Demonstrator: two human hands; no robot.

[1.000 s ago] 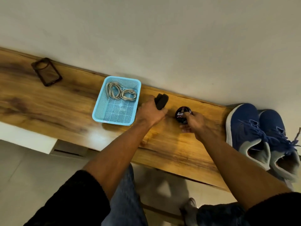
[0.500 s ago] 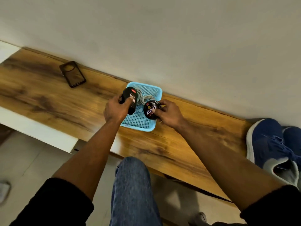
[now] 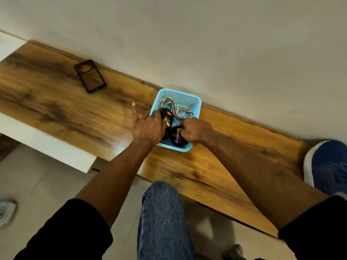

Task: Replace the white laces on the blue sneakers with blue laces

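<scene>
The left hand (image 3: 148, 126) grips a black polish bottle (image 3: 166, 120), little finger sticking out; the right hand (image 3: 195, 131) pinches a round polish tin (image 3: 176, 136). A second ago both were out on the wooden bench (image 3: 56, 109); now they sit low inside the light-blue basket (image 3: 197, 102), just near of the coiled white laces (image 3: 183, 111). That reads as tidying up: one blue sneaker (image 3: 326, 166) shows at far right, its lacing blurred here.
</scene>
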